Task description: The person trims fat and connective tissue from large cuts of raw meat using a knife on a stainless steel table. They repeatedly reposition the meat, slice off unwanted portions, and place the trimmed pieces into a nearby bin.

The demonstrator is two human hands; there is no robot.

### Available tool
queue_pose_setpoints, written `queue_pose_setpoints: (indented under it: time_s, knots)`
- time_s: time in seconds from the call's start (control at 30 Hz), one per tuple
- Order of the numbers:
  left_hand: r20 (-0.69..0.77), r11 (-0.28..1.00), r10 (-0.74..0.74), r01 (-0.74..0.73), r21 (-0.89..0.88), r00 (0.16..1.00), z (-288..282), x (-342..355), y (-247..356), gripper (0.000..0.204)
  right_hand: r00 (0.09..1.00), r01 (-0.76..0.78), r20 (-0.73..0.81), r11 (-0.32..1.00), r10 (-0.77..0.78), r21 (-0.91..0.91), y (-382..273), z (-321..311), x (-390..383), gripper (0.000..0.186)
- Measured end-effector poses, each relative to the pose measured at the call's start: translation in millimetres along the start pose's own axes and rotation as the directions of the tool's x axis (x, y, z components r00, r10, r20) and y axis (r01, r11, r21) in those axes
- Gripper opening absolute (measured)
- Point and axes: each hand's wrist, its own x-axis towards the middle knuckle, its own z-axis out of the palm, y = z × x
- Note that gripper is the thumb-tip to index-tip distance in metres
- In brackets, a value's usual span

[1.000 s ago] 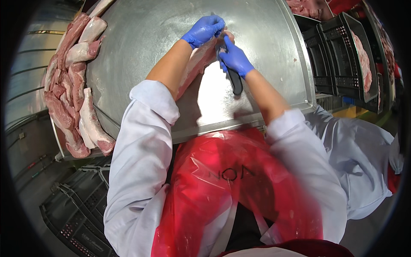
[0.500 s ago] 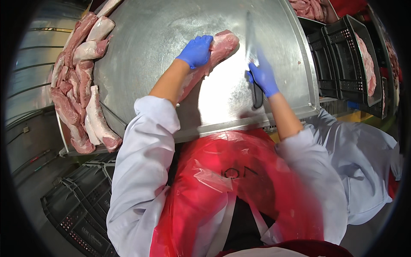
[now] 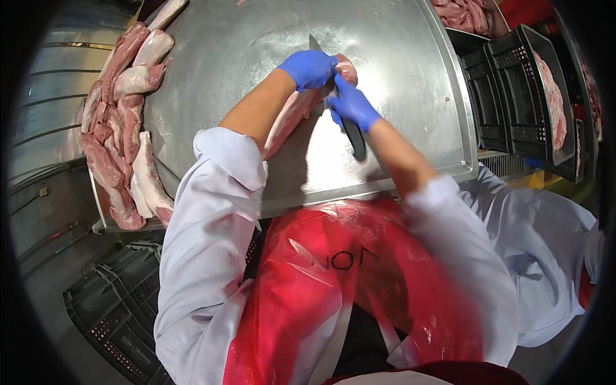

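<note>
A long pink piece of meat (image 3: 289,122) lies slantwise on the steel table (image 3: 218,83), its far end showing past my hands. My left hand (image 3: 309,69), in a blue glove, is closed on the meat near that far end. My right hand (image 3: 353,106), also gloved in blue, grips the black handle of a knife (image 3: 351,136). The blade crosses the meat beside my left hand, and its tip sticks out beyond the left knuckles. Most of the blade is hidden by my hands, so whether it is cutting in cannot be seen.
Several meat pieces (image 3: 131,128) are heaped along the table's left side. Black crates (image 3: 513,83) with meat stand at the right, below a container of pink meat (image 3: 465,16). Dark crates (image 3: 122,308) sit at lower left. A white-clothed person (image 3: 545,256) is close on my right.
My right hand has brought the knife leftward from beside the meat to across it, next to my left hand. My left hand has shifted slightly right along the meat.
</note>
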Motion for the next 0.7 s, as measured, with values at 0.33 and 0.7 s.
queue_pose_setpoints:
  time_s: [0.33, 0.7]
  knots:
    - [-0.171, 0.956, -0.008, -0.043, -0.290, 0.985, -8, -18, -1, 0.022, 0.995, -0.003, 0.096, 0.999, -0.001, 0.047, 33, 25, 6, 0.079]
    - [-0.590, 0.564, -0.591, -0.241, -0.789, 0.550, 55, -25, 2, 0.019, 0.995, 0.065, 0.084, 0.976, -0.048, -0.208, 34, 70, 49, 0.039]
